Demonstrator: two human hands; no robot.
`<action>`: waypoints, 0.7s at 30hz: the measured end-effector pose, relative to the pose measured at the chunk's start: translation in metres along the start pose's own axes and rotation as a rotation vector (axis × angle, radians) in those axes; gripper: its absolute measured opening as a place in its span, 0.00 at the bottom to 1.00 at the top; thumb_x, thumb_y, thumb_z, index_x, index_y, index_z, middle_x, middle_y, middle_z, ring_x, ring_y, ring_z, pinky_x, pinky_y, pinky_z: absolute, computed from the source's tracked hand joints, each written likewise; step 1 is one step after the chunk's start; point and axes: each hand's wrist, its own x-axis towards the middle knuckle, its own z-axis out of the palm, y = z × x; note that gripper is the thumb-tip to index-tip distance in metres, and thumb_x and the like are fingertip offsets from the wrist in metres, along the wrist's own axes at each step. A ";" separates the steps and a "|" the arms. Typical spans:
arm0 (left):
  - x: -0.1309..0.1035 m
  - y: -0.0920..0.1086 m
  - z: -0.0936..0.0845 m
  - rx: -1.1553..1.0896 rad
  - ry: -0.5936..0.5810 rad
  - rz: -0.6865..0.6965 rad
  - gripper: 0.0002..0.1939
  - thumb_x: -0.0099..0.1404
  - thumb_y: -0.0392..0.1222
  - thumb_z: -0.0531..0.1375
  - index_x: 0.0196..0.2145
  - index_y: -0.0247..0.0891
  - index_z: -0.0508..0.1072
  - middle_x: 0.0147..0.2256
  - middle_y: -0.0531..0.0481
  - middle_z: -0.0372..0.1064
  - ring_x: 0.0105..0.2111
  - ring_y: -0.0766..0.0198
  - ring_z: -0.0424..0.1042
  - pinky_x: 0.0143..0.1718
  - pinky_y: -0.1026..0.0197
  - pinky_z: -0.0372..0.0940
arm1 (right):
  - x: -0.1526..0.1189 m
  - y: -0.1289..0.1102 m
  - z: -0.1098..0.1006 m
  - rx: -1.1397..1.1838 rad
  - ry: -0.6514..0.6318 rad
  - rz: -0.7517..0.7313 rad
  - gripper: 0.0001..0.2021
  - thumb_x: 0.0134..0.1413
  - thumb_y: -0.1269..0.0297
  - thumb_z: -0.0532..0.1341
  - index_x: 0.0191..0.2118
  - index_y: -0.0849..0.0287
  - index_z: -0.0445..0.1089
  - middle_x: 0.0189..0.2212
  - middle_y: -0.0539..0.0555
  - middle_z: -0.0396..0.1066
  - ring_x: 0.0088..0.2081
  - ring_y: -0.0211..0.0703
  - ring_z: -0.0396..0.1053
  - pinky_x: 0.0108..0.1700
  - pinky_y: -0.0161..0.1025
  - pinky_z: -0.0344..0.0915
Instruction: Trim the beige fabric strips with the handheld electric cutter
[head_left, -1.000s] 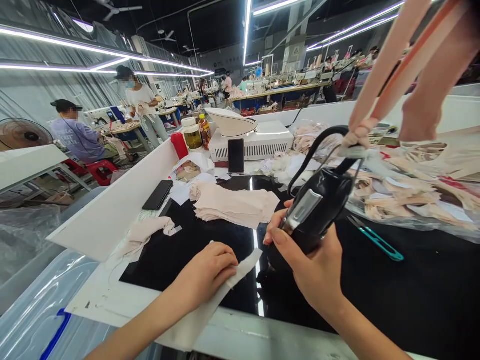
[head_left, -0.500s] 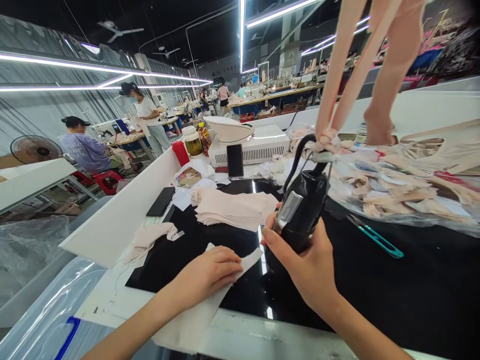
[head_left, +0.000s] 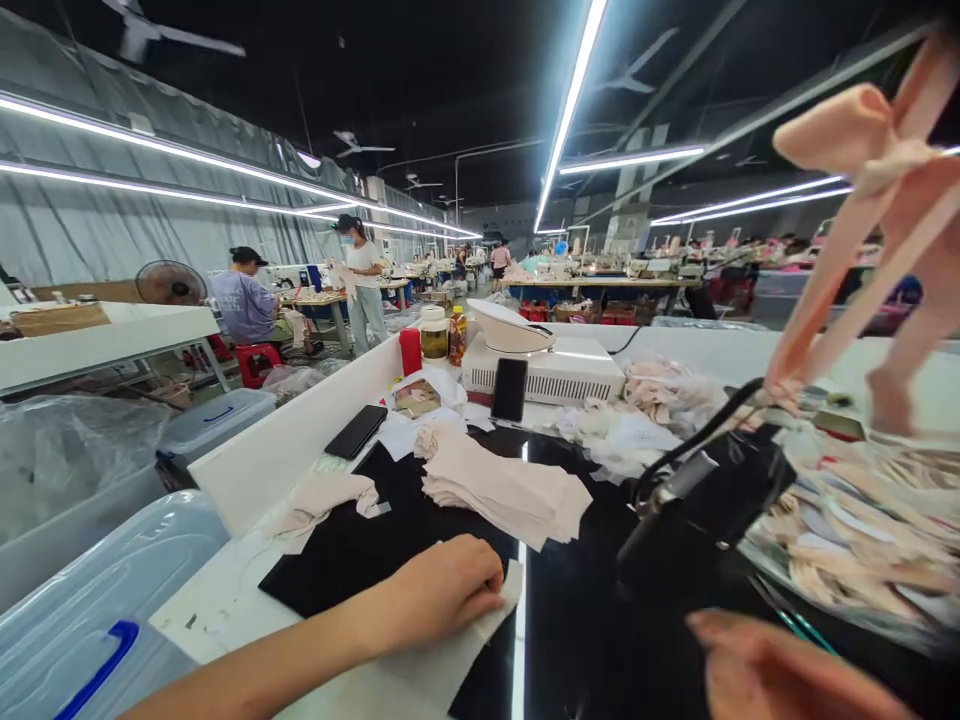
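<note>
My left hand (head_left: 450, 590) lies on a pale fabric piece (head_left: 504, 600) at the near table edge, its fingers curled down on the cloth. At lower right, my right hand (head_left: 780, 665) is blurred, its fingers apart and nothing visible in them. Beyond it, a black hand-held tool (head_left: 739, 480) with a metal lever and cord hangs tilted from knotted peach fabric strips (head_left: 825, 310), also blurred. A stack of pale pink fabric pieces (head_left: 502, 485) rests on the black tabletop (head_left: 600, 610) ahead of my left hand.
Teal thread snips (head_left: 799, 615) lie near my right hand, by a heap of fabric scraps (head_left: 870, 530). A black phone (head_left: 356, 432), an upright phone (head_left: 510, 388) and a white machine (head_left: 577, 372) stand farther back. People sit and stand at left beyond the white side panel (head_left: 300, 430).
My right hand has let go of the black tool and drawn back to the lower right. The tool now swings on the strips. My left hand stays on the fabric; the camera view has tilted up.
</note>
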 end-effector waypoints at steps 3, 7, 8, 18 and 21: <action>0.008 0.007 -0.014 -0.069 0.064 -0.067 0.04 0.74 0.40 0.63 0.38 0.40 0.73 0.30 0.56 0.71 0.29 0.64 0.70 0.32 0.65 0.61 | -0.003 0.012 0.019 -0.046 -0.071 0.061 0.34 0.46 0.44 0.74 0.57 0.49 0.68 0.37 0.52 0.78 0.37 0.52 0.79 0.41 0.46 0.78; 0.025 0.015 -0.037 -0.181 0.191 -0.120 0.06 0.74 0.43 0.60 0.46 0.40 0.73 0.31 0.57 0.71 0.30 0.65 0.70 0.34 0.65 0.62 | -0.013 0.037 0.046 -0.094 -0.147 0.179 0.32 0.51 0.42 0.70 0.58 0.51 0.70 0.36 0.53 0.79 0.35 0.52 0.79 0.41 0.45 0.78; 0.031 0.014 -0.043 -0.201 0.234 -0.128 0.09 0.74 0.44 0.61 0.49 0.40 0.73 0.32 0.56 0.72 0.31 0.64 0.70 0.35 0.64 0.63 | -0.013 0.044 0.050 -0.103 -0.161 0.199 0.29 0.55 0.41 0.67 0.57 0.51 0.71 0.36 0.53 0.80 0.35 0.51 0.79 0.42 0.44 0.78; 0.091 -0.048 -0.084 -0.243 0.604 -0.250 0.17 0.76 0.44 0.63 0.59 0.39 0.72 0.49 0.46 0.73 0.40 0.61 0.76 0.47 0.53 0.74 | 0.104 0.072 0.013 -0.448 -0.051 0.111 0.23 0.56 0.39 0.63 0.43 0.54 0.79 0.26 0.50 0.74 0.27 0.48 0.70 0.31 0.42 0.67; 0.103 -0.067 -0.075 -0.234 0.628 -0.312 0.19 0.77 0.48 0.64 0.59 0.37 0.72 0.56 0.41 0.71 0.51 0.52 0.76 0.51 0.46 0.75 | 0.132 0.082 0.008 -0.504 0.005 0.108 0.24 0.57 0.40 0.60 0.45 0.55 0.77 0.34 0.56 0.79 0.35 0.56 0.76 0.39 0.49 0.71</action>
